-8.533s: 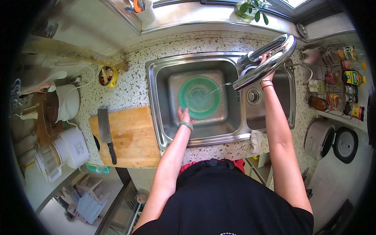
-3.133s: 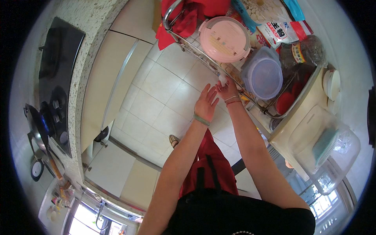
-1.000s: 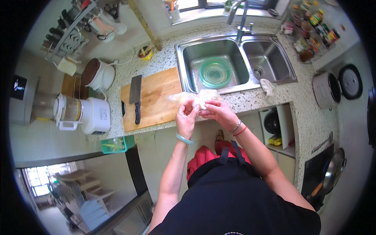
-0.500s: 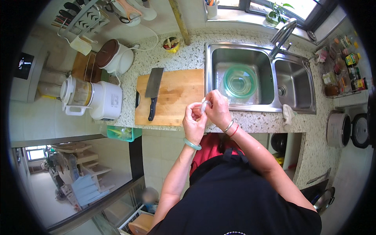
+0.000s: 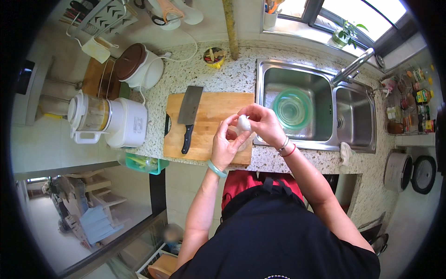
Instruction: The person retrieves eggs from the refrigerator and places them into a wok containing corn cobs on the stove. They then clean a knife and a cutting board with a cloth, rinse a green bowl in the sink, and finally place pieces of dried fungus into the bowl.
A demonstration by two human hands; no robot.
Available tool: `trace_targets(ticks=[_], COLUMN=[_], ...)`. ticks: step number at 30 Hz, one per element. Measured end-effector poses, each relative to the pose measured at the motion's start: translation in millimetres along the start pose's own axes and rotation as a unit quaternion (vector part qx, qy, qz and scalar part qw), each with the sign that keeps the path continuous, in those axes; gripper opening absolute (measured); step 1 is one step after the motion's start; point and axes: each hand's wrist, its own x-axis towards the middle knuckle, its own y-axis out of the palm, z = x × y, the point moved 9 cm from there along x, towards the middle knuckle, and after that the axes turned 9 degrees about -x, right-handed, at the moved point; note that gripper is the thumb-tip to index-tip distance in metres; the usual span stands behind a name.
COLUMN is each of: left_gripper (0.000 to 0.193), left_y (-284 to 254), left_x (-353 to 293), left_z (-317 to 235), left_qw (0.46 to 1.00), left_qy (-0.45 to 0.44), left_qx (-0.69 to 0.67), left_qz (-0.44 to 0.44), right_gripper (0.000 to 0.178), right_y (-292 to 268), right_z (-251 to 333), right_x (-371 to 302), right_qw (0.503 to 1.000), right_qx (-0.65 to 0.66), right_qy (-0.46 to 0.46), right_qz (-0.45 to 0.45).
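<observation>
Over the right side of the wooden cutting board (image 5: 218, 104), both my hands meet around a small white bulb (image 5: 244, 122) that looks like garlic. My left hand (image 5: 224, 146) grips it from the left, thumb and fingers curled about it. From the other side the fingers of my right hand (image 5: 264, 124) pinch it near its top. Something pale and thin shows just below the bulb, too unclear to name. A cleaver (image 5: 189, 114) with a black handle lies on the board, left of my hands.
Right of the board is a double steel sink (image 5: 318, 139), with a green-tinted glass bowl (image 5: 292, 108) in its larger basin. At the left stand a white blender (image 5: 125, 123) and a white pot (image 5: 151, 69) with a brown lid. A yellow bowl (image 5: 217, 64) sits behind the board.
The view has shifted, so board and sink appear lower and further right. My hands remain together on the white bulb, which now shows more fully between my fingers.
</observation>
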Motion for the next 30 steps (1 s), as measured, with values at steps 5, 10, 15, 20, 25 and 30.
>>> trace_targets(ticks=[5,10,15,20,25,30], left_gripper=[0.044,0.042,0.048,0.029,0.026,0.035], left_y=[-17,-27,-26,-31,-24,-17], left_x=[8,5,1,-5,-1,-3], left_z=[20,24,6,15,2,-21], left_qw=[0.999,0.988,0.981,0.972,0.968,0.973], left_qy=[-0.025,-0.024,-0.007,-0.037,0.012,0.036], left_qx=[0.006,-0.074,-0.08,-0.059,-0.087,0.009], left_qz=[-0.042,-0.13,-0.179,-0.224,-0.237,-0.229], right_gripper=[0.027,0.049,0.029,0.039,0.031,0.017], right_y=[1,22,-10,-13,6,15], right_z=[-10,10,-10,-3,-20,-31], right_x=[8,11,29,37,28,23], right_qw=[0.981,0.99,0.998,0.956,0.984,0.998], right_qx=[0.18,0.025,-0.005,0.257,0.12,0.015], right_qy=[0.071,-0.001,0.059,0.124,0.069,0.018], right_qz=[0.01,0.14,0.036,0.066,0.116,0.066])
